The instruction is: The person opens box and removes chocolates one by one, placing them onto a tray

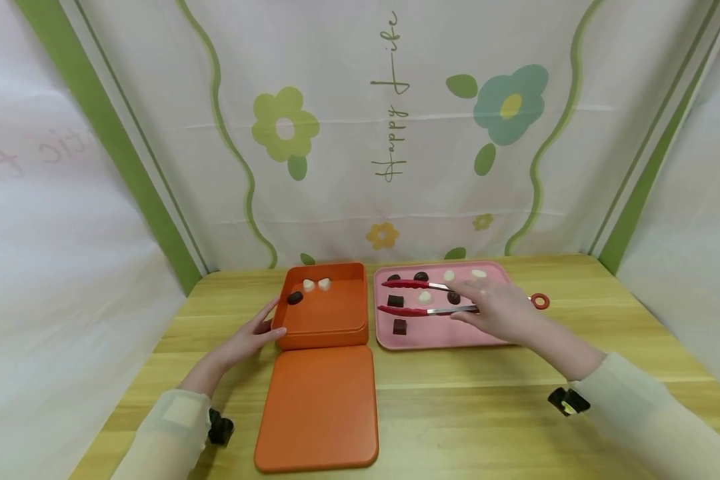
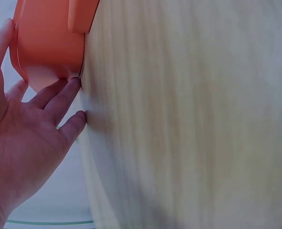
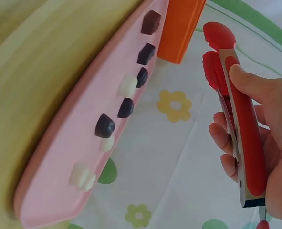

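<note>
My right hand grips a pair of red-tipped metal tongs over the pink tray; the tongs' arms stand spread with nothing between their tips. In the right wrist view the thumb lies along the tongs' red handle. Dark chocolates and white chocolates sit apart on the tray. To its left stands an orange box holding two white chocolates and one dark oval chocolate. My left hand rests against the box's left side, fingers extended, thumb at the front left corner.
An orange lid lies flat on the wooden table in front of the box. Behind the table hangs a white flowered curtain, with white fabric at both sides. The tongs' red ring sticks out past the tray's right edge.
</note>
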A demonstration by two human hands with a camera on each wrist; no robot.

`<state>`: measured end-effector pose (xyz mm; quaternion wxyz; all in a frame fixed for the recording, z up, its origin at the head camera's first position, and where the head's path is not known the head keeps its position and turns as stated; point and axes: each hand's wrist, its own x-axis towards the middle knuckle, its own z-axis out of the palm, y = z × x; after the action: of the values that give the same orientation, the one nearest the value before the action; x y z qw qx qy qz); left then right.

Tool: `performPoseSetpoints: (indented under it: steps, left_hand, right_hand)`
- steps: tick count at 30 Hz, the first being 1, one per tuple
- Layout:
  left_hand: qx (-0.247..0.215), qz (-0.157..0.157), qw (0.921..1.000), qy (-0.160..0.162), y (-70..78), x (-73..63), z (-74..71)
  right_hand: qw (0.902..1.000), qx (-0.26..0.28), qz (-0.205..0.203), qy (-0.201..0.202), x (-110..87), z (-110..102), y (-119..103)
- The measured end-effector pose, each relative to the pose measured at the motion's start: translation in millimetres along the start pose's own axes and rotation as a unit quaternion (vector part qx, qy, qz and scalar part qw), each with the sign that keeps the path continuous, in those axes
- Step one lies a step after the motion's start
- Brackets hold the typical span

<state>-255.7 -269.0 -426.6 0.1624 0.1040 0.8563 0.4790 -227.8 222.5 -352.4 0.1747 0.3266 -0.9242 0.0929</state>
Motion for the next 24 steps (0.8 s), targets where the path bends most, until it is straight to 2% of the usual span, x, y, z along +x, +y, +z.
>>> performPoseSetpoints:
  steps: [13, 19, 24]
  left_hand:
    - [0.001, 0.007, 1.0, 0.0, -2.0, 0.6, -0.2]
    - [-0.002, 0.008, 1.0, -0.002, -3.3, 0.8, -0.9]
    - [-0.004, 0.007, 1.0, -0.002, -2.8, 1.2, -1.1]
  right_hand:
    - [0.9981, 0.035, -0.046, 0.023, 35.4, 5, -14]
    - [0.9989, 0.021, -0.041, 0.014, 53.7, 10, -22]
    - [0.9981, 0.013, -0.058, 0.018, 69.0, 19, -25]
